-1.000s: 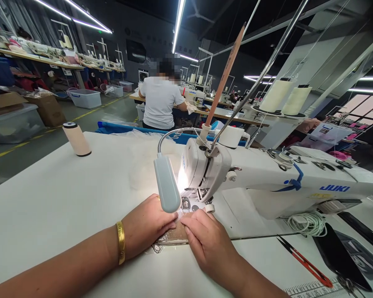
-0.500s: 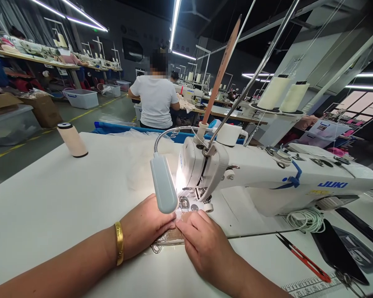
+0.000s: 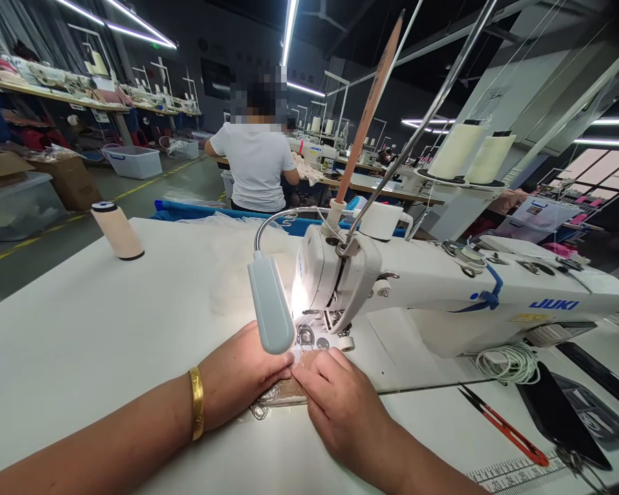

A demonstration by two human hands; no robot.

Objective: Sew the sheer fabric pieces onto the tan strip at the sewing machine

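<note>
A white sewing machine (image 3: 443, 275) stands on the white table, its needle area lit by a grey lamp (image 3: 272, 306). Just in front of the presser foot lies a small beige piece with a clear, shiny covering (image 3: 283, 392). My left hand (image 3: 242, 371), with a gold bracelet (image 3: 197, 403) at the wrist, pinches this piece from the left, its fingers partly behind the lamp. From the right, my right hand (image 3: 340, 399) pinches the same piece, thumb and index finger close to the left fingertips. The needle itself cannot be made out.
A beige thread spool (image 3: 117, 232) stands at the table's far left. On the right are red thread snips (image 3: 505, 426), a coil of pale cord (image 3: 507, 363), a black phone-like object (image 3: 562, 416) and a clear ruler (image 3: 520, 474). A person in white (image 3: 258, 165) sits beyond the table.
Both hands and the beige piece have stayed almost in place. The person beyond the table has shifted slightly to the left.
</note>
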